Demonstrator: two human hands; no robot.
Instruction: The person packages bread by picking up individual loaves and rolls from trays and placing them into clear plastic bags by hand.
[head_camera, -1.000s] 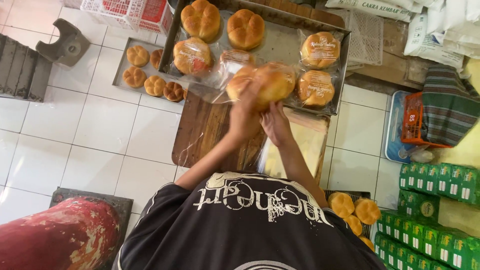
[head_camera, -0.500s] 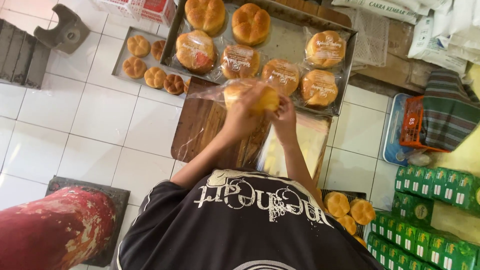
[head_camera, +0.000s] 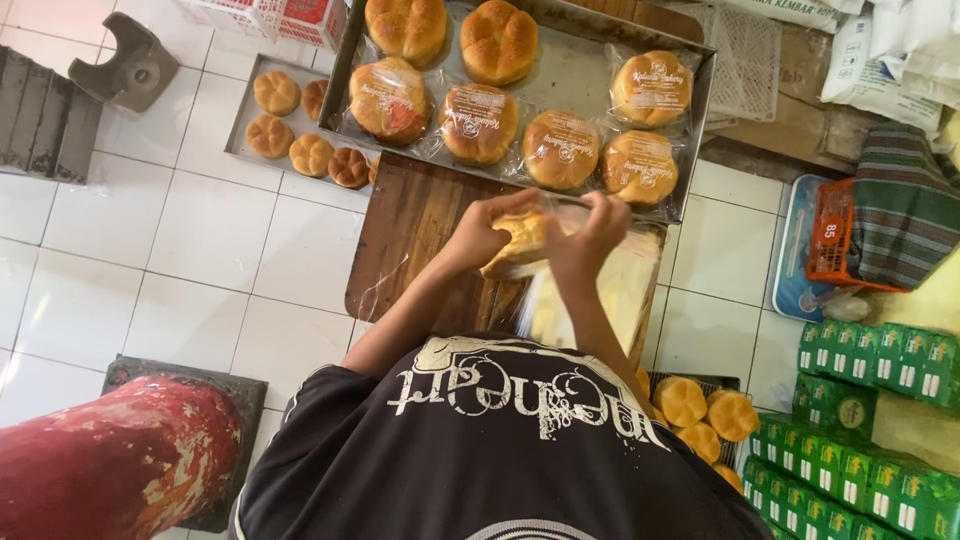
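While both hands meet above the wooden board (head_camera: 420, 240), we see the left hand (head_camera: 480, 232) and the right hand (head_camera: 590, 235) closed around a golden bun (head_camera: 520, 240) in a clear plastic bag (head_camera: 560, 215), fingers pinching the wrap on either side. The bun sits between the palms, just below the metal tray (head_camera: 585, 75) that carries wrapped and bare buns. A smaller tray (head_camera: 245, 125) of small buns lies on the tiled floor (head_camera: 200, 240) to the left.
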